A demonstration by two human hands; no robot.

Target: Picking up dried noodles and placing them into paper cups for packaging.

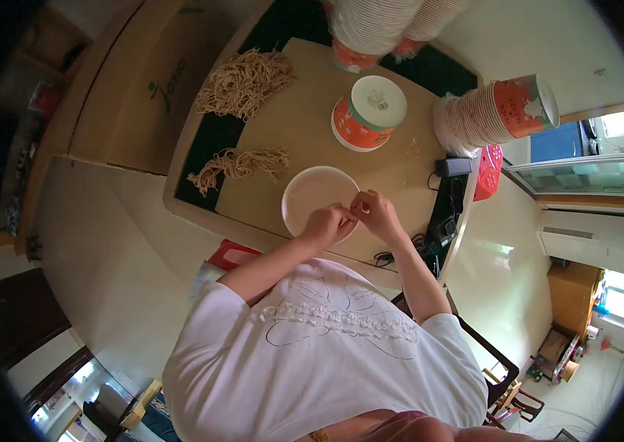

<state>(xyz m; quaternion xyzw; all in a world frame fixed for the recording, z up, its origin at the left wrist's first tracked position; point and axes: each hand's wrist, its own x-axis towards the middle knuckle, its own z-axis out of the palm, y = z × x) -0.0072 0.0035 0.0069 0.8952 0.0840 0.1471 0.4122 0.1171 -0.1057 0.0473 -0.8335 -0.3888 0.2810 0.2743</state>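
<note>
A white paper tub (pixel 305 193) stands at the table's near edge with its round mouth facing up. Over its right rim my left hand (pixel 327 225) and my right hand (pixel 376 214) meet, fingertips pinched close together. Both hands are closed; whatever sits between the fingertips is too small to make out. To the left lies a small bundle of beige twine (pixel 242 166), and beyond it a bigger heap of the same twine (pixel 249 85). An orange and green paper tub (pixel 363 121) rests upside down behind the white one.
Tall stacks of nested paper tubs (pixel 378 26) rise at the far edge, and another wrapped stack (pixel 496 110) leans at the right. A black power adapter (pixel 453 167) and cables line the right edge. A large cardboard box (pixel 135 88) stands left of the table.
</note>
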